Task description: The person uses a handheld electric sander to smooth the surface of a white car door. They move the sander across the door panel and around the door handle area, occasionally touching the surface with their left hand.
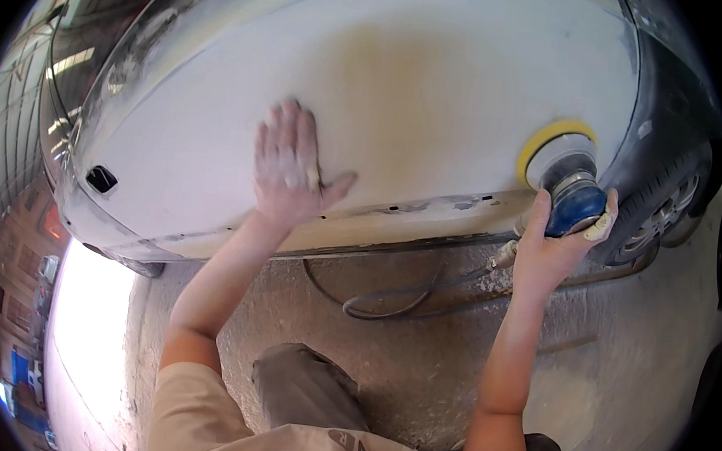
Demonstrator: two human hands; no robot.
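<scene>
My left hand [288, 167] lies flat on a pale, sanded car door [193, 132], fingers stretched out and dusted white. To its right a tan patch [394, 87] of filler or bare primer shows on the panel. My right hand [562, 246] is wrapped round the blue body of an orbital sander [576, 201]. The sander's yellow-edged round pad [539, 145] is at the door's right side, close to the dark fender; whether it presses on the panel I cannot tell. Something pale sticks to a finger of that hand.
An air hose [372, 309] coils on the dusty floor [417, 386] below the sill and runs up to the sander. A wheel [664, 211] stands at the right under the dark fender [666, 104]. A dark handle opening [102, 179] sits at the door's left. Bright daylight falls on the left.
</scene>
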